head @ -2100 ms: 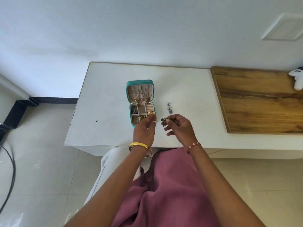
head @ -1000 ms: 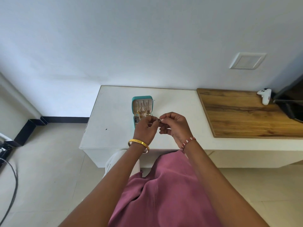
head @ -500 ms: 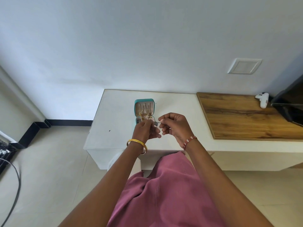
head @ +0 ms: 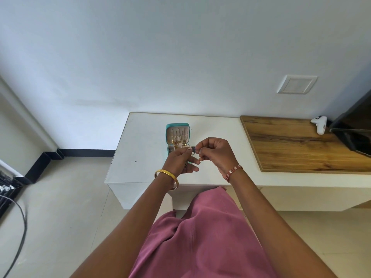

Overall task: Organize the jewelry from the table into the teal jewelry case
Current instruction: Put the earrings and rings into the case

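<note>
A small dark earring was held above the worktop, just in front of the open teal case. Fingers of the left hand and the right hand pinched it between them. Step in hand: apparently readying the piece for storage. The next move likely calls for a steady carry to a free compartment; which one cannot be told.

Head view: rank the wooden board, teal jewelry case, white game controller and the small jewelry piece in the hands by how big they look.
1. wooden board, largest by far.
2. teal jewelry case, its lower tray partly hidden by the left hand.
3. white game controller, smaller, though farther off.
4. jewelry piece, smallest, pinched with the right hand.
</note>
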Tool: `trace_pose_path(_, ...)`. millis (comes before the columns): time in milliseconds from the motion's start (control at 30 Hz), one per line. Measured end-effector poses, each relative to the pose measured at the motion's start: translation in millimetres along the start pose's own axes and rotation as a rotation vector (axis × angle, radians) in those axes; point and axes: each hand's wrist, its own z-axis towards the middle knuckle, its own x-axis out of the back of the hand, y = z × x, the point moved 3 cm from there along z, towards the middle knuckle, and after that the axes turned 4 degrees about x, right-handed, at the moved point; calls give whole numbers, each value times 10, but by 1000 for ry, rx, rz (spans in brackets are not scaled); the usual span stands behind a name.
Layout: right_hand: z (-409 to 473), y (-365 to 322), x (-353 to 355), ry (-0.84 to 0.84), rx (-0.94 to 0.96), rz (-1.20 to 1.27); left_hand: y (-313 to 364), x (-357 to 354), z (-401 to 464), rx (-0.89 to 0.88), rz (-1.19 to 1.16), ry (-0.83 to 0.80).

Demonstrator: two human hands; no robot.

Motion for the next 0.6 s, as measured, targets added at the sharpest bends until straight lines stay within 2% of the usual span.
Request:
trace_pose_path(200,-23,-28,-21,-36,38,-129,4,36,-23,-10,39,54)
trace_pose_path(367,0,40,56,76,7,-136,22,72,-13,-52,70,105)
trace_pose_path(500,-3,107,85,129,-3,-232,14,95,4,-116,152,130)
trace_pose_path(600,-33,80,70,119,19,-232,17,94,8,-187,188,139)
